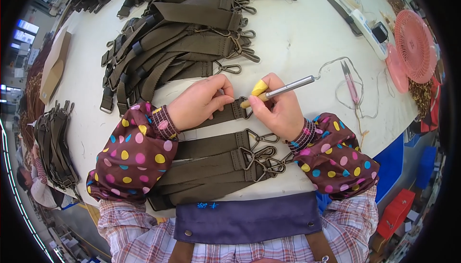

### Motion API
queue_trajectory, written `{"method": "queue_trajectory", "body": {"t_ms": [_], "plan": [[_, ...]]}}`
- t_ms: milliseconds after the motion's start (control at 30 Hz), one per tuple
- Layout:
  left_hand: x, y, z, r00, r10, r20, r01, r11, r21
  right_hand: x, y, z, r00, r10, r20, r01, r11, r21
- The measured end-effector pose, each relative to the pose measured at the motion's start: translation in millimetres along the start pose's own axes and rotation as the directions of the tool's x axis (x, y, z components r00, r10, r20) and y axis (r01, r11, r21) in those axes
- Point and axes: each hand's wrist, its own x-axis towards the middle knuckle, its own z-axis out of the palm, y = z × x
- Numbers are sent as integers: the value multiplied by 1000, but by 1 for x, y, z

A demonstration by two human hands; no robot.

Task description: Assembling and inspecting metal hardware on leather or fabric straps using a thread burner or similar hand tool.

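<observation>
My right hand [282,111] is closed around a pen-shaped corded tool [290,87] with a metal barrel and a tan grip. A yellow wrap covers its index finger. The tool's tip end meets the stitched end of a dark olive webbing strap [222,118], close to its metal hook. Over that same strap, my left hand [204,100] has thumb and index finger pinched at the strap's edge; the other fingers are curled and partly hidden. Nearer to me lie several similar straps [206,167], their metal snap hooks [266,155] pointing right.
A big heap of straps [177,37] fills the table's far middle; another bundle [55,143] hangs at the left edge. At right are pink-handled snips [352,83], a loose cord, a white power strip [370,35] and a pink fan [415,47]. A cardboard piece [55,63] lies far left.
</observation>
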Motion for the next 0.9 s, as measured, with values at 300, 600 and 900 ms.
{"method": "queue_trajectory", "body": {"t_ms": [300, 600, 900], "plan": [[-2, 0, 2, 994, -103, -40, 100, 992, -77, 5, 4, 4, 1000, 14, 3, -13, 998, -64], [-1, 0, 2, 995, -96, -41, 93, 994, -65, 6, 5, 4, 1000, 9, -4, -9, 996, -92], [-1, 0, 2, 996, -80, -34, 77, 995, -64, 6, 5, 4, 1000, -3, -2, 3, 993, -122]]}}
